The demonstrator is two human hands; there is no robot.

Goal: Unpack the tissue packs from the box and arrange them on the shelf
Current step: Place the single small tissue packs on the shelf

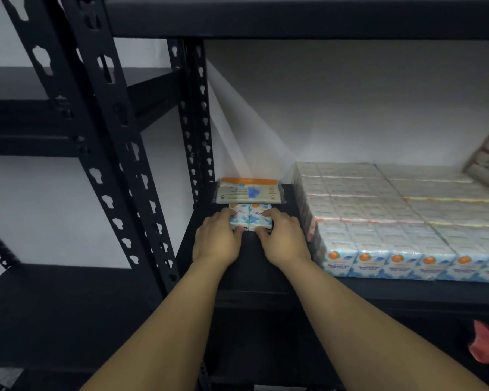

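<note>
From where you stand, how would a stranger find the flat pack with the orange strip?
On the black shelf, look at its left end, by the upright post. The flat pack lies at the back by the wall, behind the two small packs under the hands. It alone is wide, grey, orange-edged.

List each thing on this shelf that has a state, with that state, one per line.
Left hand: grips the left small pack.
Right hand: grips the right small pack.
Two small tissue packs: side by side, on the shelf.
Flat tissue pack: lying behind them, sealed.
Large block of packs: stacked, wrapped.
</note>
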